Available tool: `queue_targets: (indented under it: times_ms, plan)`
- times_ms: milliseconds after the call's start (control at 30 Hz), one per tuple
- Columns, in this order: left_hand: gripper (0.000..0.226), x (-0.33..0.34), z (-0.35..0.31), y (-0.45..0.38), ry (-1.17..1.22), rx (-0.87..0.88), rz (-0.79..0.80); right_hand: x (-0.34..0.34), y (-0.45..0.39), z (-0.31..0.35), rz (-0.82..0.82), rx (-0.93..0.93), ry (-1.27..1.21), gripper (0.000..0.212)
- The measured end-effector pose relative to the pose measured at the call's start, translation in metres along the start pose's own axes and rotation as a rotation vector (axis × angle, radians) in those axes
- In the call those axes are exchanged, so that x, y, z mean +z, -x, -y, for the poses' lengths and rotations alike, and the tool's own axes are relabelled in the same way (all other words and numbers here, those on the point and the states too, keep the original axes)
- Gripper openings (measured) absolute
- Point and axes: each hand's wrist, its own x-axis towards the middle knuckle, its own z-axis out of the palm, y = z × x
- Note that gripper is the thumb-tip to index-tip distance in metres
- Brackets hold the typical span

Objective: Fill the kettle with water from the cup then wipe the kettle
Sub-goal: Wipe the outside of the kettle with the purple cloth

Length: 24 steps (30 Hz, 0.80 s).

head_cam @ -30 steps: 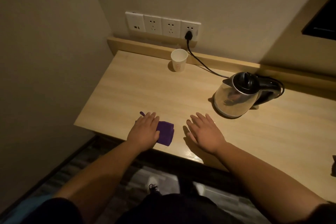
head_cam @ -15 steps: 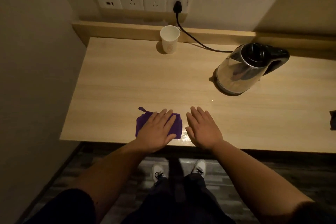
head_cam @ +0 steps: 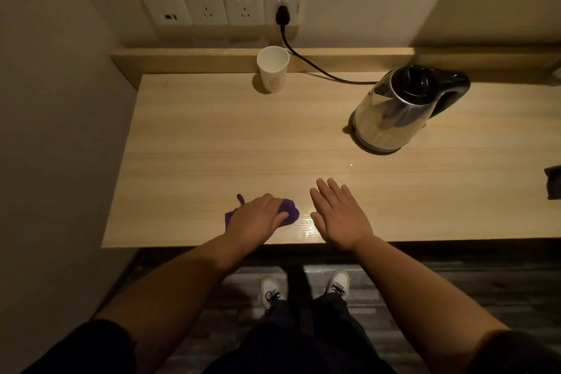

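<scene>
A steel kettle [head_cam: 394,112] with a black lid and handle stands at the back right of the wooden table [head_cam: 212,146], lid closed. A white paper cup [head_cam: 272,73] stands upright against the back ledge, left of the kettle. Near the front edge lies a purple cloth [head_cam: 290,212], bunched under my left hand [head_cam: 258,218], whose fingers curl over it. My right hand [head_cam: 340,215] rests flat beside it, fingers apart, holding nothing.
A black cord [head_cam: 306,61] runs from a wall socket [head_cam: 283,6] behind the cup to the kettle. A dark object [head_cam: 553,182] sits at the table's right edge. A wall closes in on the left.
My left hand's fingers have curled and gathered the flat purple cloth into a bunch. The right hand stays flat. The view has tipped down toward the table.
</scene>
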Motion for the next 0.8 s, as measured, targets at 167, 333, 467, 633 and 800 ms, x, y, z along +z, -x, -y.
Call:
queue_targets:
  times_ms: [167,333,467,633,800]
  plan:
    - [0.030,-0.032,-0.013,-0.017,0.768,-0.402,-0.071,-0.012,0.005,-0.004,-0.021,-0.033,-0.066,0.059]
    - [0.034,-0.057,-0.040,-0.047,1.451,-0.657,0.052,-0.035,0.021,-0.028,-0.265,0.278,-0.326,0.043]
    - [0.050,-0.073,-0.060,-0.069,1.689,-0.770,0.189,-0.087,0.022,-0.075,-0.519,0.648,-0.542,0.042]
    - [0.060,-0.082,-0.073,-0.096,1.739,-0.811,0.182,-0.179,-0.008,-0.134,-0.764,1.025,-0.954,0.051]
    - [0.044,-0.096,-0.087,-0.112,1.490,-0.708,-0.013,-0.230,-0.056,-0.180,-0.578,1.085,-1.209,0.076]
